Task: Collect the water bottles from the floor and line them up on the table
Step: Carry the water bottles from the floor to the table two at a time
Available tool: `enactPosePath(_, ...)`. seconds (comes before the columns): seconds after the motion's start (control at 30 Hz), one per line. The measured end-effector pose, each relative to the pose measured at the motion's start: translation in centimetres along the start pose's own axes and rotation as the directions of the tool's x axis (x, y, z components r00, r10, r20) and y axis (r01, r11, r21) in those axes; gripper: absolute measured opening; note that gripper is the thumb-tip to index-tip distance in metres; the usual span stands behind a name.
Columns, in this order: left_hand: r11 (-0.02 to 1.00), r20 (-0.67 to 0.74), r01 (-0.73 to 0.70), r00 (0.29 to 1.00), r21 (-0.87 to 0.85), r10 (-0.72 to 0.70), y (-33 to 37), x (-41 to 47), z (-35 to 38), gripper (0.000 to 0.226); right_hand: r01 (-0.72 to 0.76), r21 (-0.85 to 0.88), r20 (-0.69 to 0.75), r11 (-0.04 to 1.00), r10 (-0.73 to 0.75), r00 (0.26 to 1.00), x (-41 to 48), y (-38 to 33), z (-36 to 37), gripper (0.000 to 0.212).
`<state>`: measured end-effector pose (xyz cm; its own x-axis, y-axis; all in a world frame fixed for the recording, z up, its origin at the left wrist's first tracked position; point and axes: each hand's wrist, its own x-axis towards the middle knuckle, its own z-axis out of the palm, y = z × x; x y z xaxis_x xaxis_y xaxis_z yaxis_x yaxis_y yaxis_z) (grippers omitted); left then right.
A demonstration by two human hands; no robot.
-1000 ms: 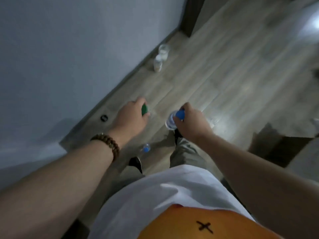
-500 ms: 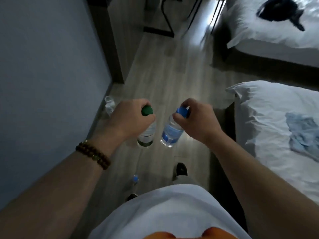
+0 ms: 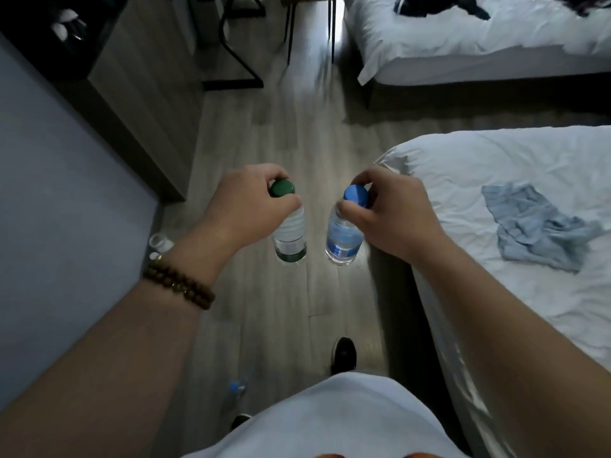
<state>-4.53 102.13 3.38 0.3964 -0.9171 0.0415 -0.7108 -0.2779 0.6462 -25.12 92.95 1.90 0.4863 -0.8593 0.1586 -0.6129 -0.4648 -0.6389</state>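
At the centre of the frame, two clear plastic water bottles hang upright side by side, close together but not touching, above the wooden floor. The green-capped bottle has a ribbed transparent body with a green band near its base. The blue-capped bottle, to its right, wears a blue and white label around its lower half. The left hand has its fingers and thumb curled around the green one's neck just below the cap. The right hand pinches the blue one at the cap and neck the same way. A bead bracelet circles the left wrist. In the lower centre a third bottle with a blue cap lies on the floor, blurred, near a dark shoe. At right, a bed with white sheets carries a crumpled blue cloth.
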Motion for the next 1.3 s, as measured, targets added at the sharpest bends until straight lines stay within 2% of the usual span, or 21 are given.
enactPosePath(0.23,0.998,0.036,0.043,0.999,-0.055,-0.041,3.9,5.0,6.0,0.011,-0.023,-0.033,0.084,0.999,0.026,0.996,4.5,7.2,-3.6,0.03)
enactPosePath(0.67,0.999,0.138,0.033,0.99,-0.019,-0.03,5.7,16.0,9.1,0.01,-0.114,0.006,0.061,0.994,0.113,0.992,13.7,12.9,-5.4,0.024)
enactPosePath(0.87,0.999,0.145,0.03,0.989,-0.014,-0.027,3.9,24.6,10.5,0.012,-0.13,-0.011,0.061,0.991,0.13,0.99,21.8,14.3,-4.1,0.026)
enactPosePath(1.07,0.999,0.211,0.006,0.977,-0.043,0.003,2.4,35.5,10.8,0.011,-0.177,-0.041,0.071,0.983,0.179,0.981,31.8,15.3,-2.6,0.022)
enactPosePath(1.3,0.996,0.205,-0.002,0.979,-0.085,0.02,1.9,48.1,9.0,0.015,-0.203,-0.044,-0.004,0.978,0.203,0.979,43.4,15.8,-3.2,0.029)
